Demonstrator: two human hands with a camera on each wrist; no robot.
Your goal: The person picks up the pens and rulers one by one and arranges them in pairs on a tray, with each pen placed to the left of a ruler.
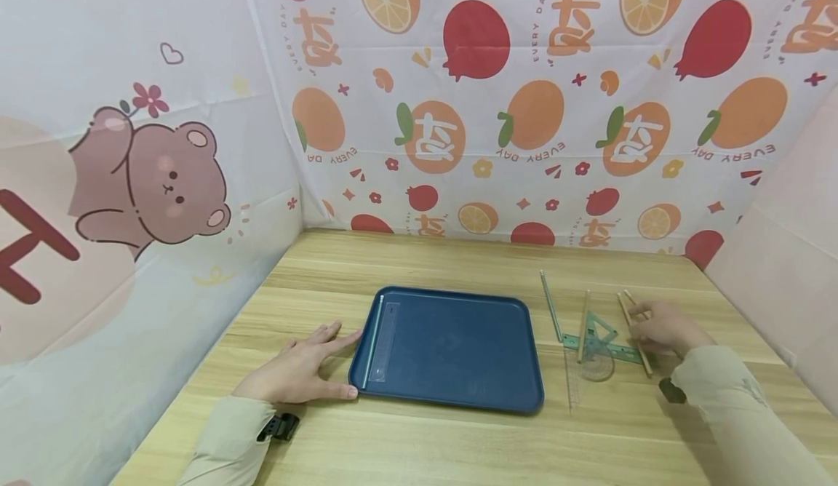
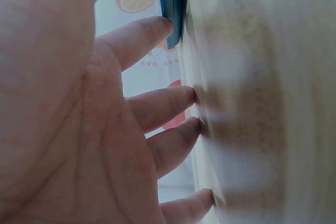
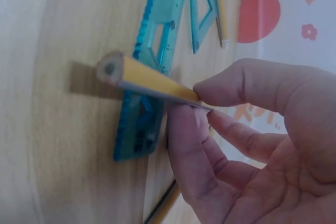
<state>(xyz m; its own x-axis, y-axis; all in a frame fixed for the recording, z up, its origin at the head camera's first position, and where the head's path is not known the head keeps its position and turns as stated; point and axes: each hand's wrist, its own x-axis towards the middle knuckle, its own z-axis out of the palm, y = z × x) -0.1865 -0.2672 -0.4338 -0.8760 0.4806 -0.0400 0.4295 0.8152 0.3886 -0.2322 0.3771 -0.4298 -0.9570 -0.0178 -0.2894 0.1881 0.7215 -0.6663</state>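
Observation:
My right hand [image 1: 666, 328] pinches a yellow pencil [image 3: 157, 86] between thumb and fingers, its blunt unsharpened end pointing away from the palm. Another yellow pencil [image 3: 167, 200] lies beneath that hand, partly hidden. Below the held pencil is a teal stencil ruler [image 3: 131, 142]. My left hand [image 1: 291, 371] lies spread at the left side of a blue tray [image 1: 458, 351], thumb and index fingertip at its rim. In the left wrist view, the other fingertips rest on the table. Along the tray's left side lie a teal pencil [image 1: 373, 344] and a clear ruler [image 1: 385, 348].
Between tray and right hand lie a green set square [image 1: 610, 335], a clear protractor [image 1: 597, 369], another clear ruler [image 1: 572, 395], a yellow pencil [image 1: 583, 326] and a teal pencil [image 1: 551, 308]. Printed curtains [image 1: 478, 115] border the wooden table [image 1: 419, 449] at back and sides.

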